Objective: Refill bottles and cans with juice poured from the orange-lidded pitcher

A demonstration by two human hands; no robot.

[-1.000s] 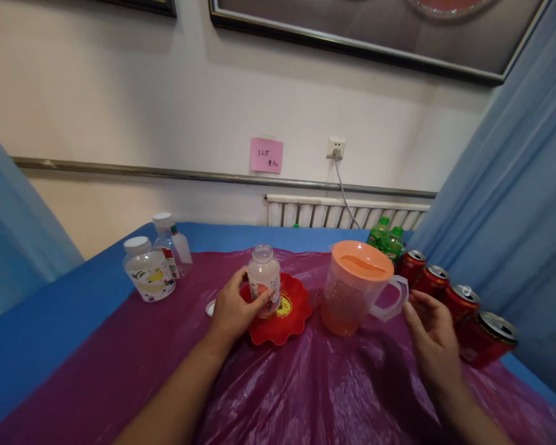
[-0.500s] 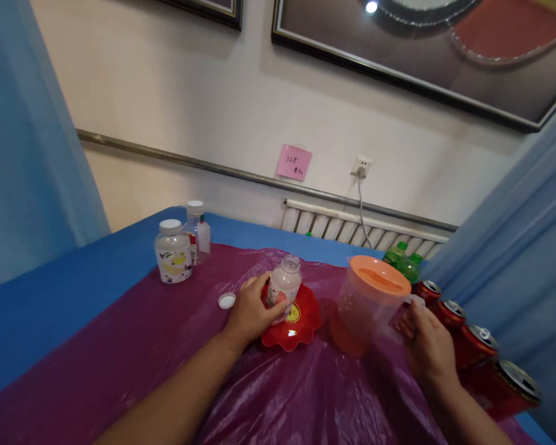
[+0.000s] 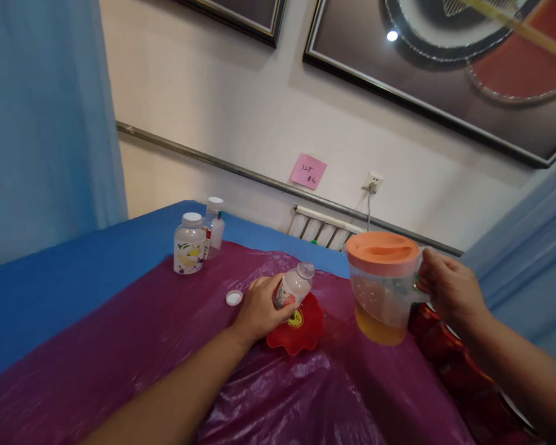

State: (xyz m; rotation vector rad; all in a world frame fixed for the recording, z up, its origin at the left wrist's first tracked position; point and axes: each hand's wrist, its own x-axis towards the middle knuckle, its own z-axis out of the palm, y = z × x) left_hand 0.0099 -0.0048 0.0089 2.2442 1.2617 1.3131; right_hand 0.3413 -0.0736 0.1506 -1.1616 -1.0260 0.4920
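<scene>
My left hand [image 3: 262, 309] is wrapped round a small clear bottle [image 3: 297, 285] with a printed label and no cap. The bottle leans to the right over a red scalloped plate [image 3: 291, 339]. My right hand [image 3: 449, 287] grips the handle of a clear pitcher [image 3: 380, 295] with an orange lid. Amber liquid lies in the pitcher's lower part, and the pitcher hangs to the right of the plate, roughly upright. A white cap [image 3: 234, 298] rests on the purple sheet, left of my left hand.
Two capped clear containers, a wide jar [image 3: 189, 247] and a taller bottle [image 3: 214, 227], stand at the back left. Red cans [image 3: 438, 346] line the right side, partly behind my right arm. Purple plastic [image 3: 167, 346] covers much of the blue table [image 3: 41, 247].
My right hand has lifted the pitcher off the sheet. My left hand has tipped the bottle to the right. The whole view has shifted slightly.
</scene>
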